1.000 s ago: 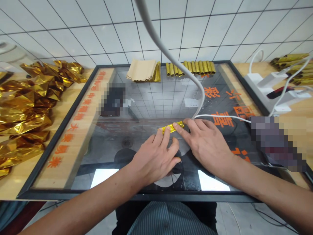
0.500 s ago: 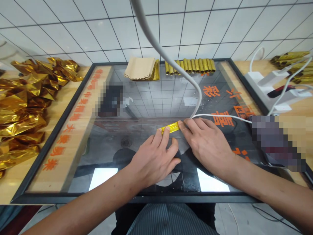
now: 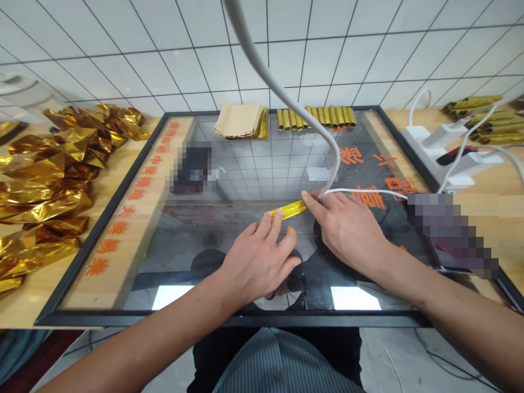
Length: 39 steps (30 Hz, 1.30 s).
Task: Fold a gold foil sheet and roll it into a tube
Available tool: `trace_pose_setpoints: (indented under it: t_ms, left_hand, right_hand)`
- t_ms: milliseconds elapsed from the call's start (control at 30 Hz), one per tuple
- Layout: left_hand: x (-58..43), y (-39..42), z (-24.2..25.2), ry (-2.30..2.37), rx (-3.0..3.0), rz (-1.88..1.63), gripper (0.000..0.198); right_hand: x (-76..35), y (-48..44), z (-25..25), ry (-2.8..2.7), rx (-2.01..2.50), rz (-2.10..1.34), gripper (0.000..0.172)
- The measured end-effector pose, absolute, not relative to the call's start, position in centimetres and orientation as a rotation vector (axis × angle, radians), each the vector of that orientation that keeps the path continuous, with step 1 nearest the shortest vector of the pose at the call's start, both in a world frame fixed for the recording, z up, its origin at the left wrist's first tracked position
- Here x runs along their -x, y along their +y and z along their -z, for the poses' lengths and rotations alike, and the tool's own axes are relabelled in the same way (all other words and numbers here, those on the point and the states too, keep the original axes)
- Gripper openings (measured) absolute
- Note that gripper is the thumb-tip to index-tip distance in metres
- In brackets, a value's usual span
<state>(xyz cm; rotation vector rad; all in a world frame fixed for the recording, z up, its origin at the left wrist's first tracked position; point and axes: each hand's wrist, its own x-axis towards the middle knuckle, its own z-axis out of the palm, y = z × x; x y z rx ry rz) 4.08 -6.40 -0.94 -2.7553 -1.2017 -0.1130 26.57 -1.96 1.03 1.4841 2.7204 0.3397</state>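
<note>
A narrow gold foil strip lies on the glass of a black-framed panel in the middle of the view. My left hand rests on the glass with its fingers stretched out, fingertips pressing the strip's left end. My right hand lies flat beside it, fingers extended, fingertips on the strip's right end. A thick white cable hangs down from above and ends by my right fingertips.
Crumpled gold foil sheets are heaped on the wooden table at the left. A tan paper stack and a row of gold rolls sit at the panel's far edge. White power strips and more gold rolls lie at the right.
Both hands stay on the strip; my right hand has slid slightly right, baring more of the strip. The view has shifted a little.
</note>
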Motion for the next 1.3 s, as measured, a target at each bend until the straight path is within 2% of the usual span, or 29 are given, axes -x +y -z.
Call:
trace_pose_setpoints:
  t_ms: [267, 467, 800, 967, 1300]
  left_hand:
    - [-4.0, -6.5, 1.0, -1.228, 2.734, 0.106, 0.052]
    - [-2.9, -6.3, 1.5, -1.263, 2.748, 0.232, 0.053]
    - [-1.9, -5.8, 1.9, -1.338, 2.718, 0.446, 0.036]
    - [-2.7, -3.4, 1.2, -1.359, 2.744, 0.333, 0.029]
    - [-3.8, -2.5, 1.7, -1.161, 2.600, 0.167, 0.029]
  right_hand:
    - [-26.3, -2.5, -1.0, 2.761, -1.350, -0.379, 0.050]
    - [-26.3, -2.4, -0.9, 2.793, -1.327, -0.448, 0.048]
    - [-26.6, -1.3, -1.0, 2.841, -1.277, -0.388, 0.040]
    - [-27.1, 0.1, -0.6, 2.899, -1.259, -0.341, 0.029]
    - [-27.0, 0.1, -0.5, 2.960, -1.280, -0.366, 0.027]
